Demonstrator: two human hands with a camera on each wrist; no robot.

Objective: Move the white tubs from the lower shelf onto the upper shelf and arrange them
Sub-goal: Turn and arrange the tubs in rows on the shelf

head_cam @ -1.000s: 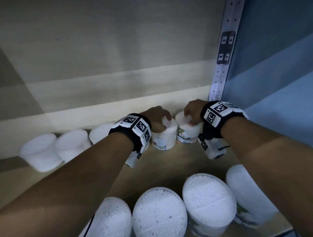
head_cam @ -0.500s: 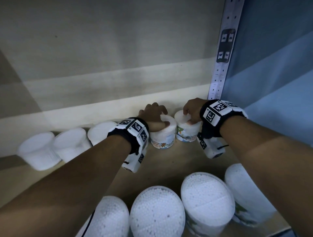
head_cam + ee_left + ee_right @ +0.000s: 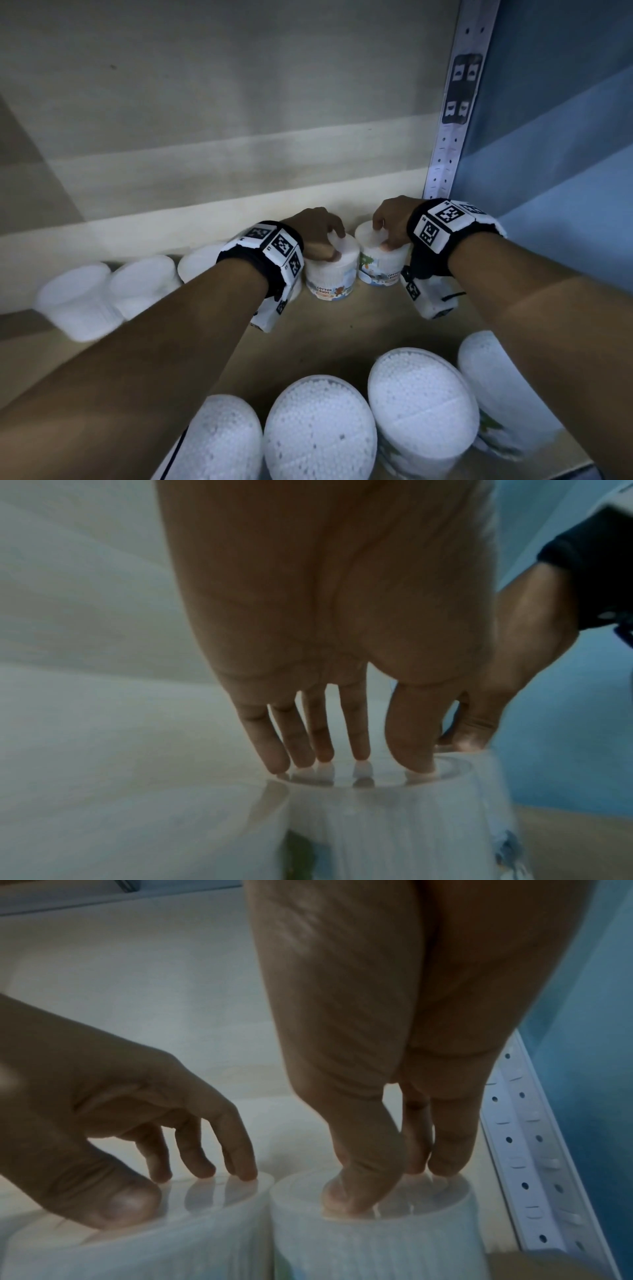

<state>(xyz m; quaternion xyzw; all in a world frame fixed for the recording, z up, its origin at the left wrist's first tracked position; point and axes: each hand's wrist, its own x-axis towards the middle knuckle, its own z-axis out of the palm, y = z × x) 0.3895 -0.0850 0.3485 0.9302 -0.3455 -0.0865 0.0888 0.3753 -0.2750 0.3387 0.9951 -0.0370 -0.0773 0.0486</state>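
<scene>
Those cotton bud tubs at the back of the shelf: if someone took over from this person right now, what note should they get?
Left hand: fingertips and thumb on top of the left cotton bud tub, a light top grip.
Right hand: same, on the right cotton bud tub beside the perforated shelf post.
Both tubs stand upright, side by side, by the back wall.
Done: a back row of white tubs to the left.
Left: settle these two in line. Whether the front tubs need arranging is unclear.
</scene>
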